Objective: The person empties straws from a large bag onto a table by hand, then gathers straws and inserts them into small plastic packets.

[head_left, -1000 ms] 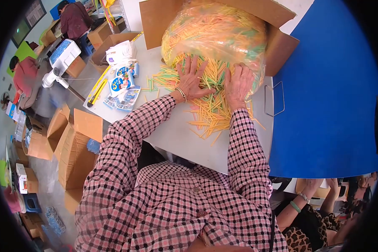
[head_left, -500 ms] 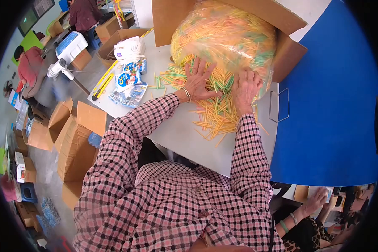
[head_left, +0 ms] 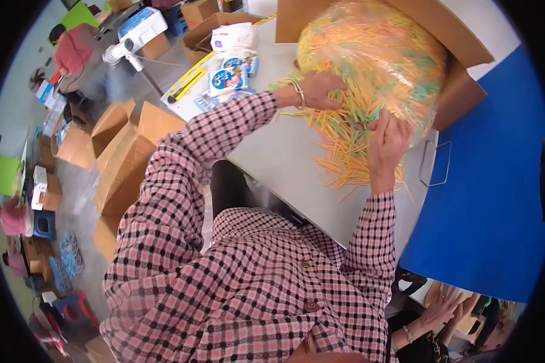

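Observation:
A heap of thin yellow, orange and green sticks (head_left: 345, 166) lies on the white tabletop (head_left: 281, 157). Behind it, a big clear plastic bag (head_left: 369, 45) full of the same sticks bulges out of a cardboard box (head_left: 466, 100). My left hand (head_left: 321, 89) is over the heap's left part by the bag's mouth, fingers apart and holding nothing I can see. Over the right side of the heap, my right hand (head_left: 389, 142) has its fingers curled together in a pinch; what is between the fingertips is hidden.
Blue-and-white packets (head_left: 227, 80), a white pack (head_left: 233, 37) and a yellow cutter knife (head_left: 188, 86) lie at the table's left. A blue board (head_left: 478, 181) adjoins the right edge, with a wire handle (head_left: 436, 163). Open cartons (head_left: 124, 163) stand on the floor. A co-worker's hands (head_left: 442, 311) show lower right.
My right hand has gone from lying on the sticks to a pinch with curled fingers. My left hand's spread fingers have lifted and turned rightward. The whole view has shifted.

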